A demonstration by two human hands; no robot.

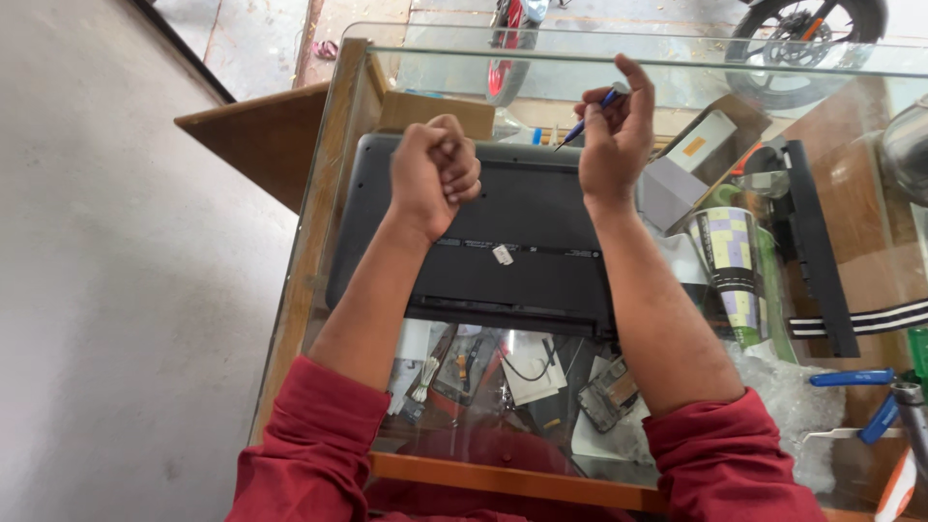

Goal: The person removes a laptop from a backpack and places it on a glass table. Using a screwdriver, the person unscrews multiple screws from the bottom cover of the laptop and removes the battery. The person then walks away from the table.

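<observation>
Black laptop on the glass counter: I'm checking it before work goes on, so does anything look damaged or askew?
The black laptop lies bottom-up and square on the glass counter, with no visible damage. One small white scrap sits loose on its base.

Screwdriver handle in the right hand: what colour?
Blue; the screwdriver in the right hand shows best in the head view.

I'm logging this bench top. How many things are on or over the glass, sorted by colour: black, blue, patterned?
Black: 2, the laptop and the long bar
Blue: 2, the screwdriver in the right hand and the tool at the right
Patterned: 1, the cup
Total: 5
</observation>
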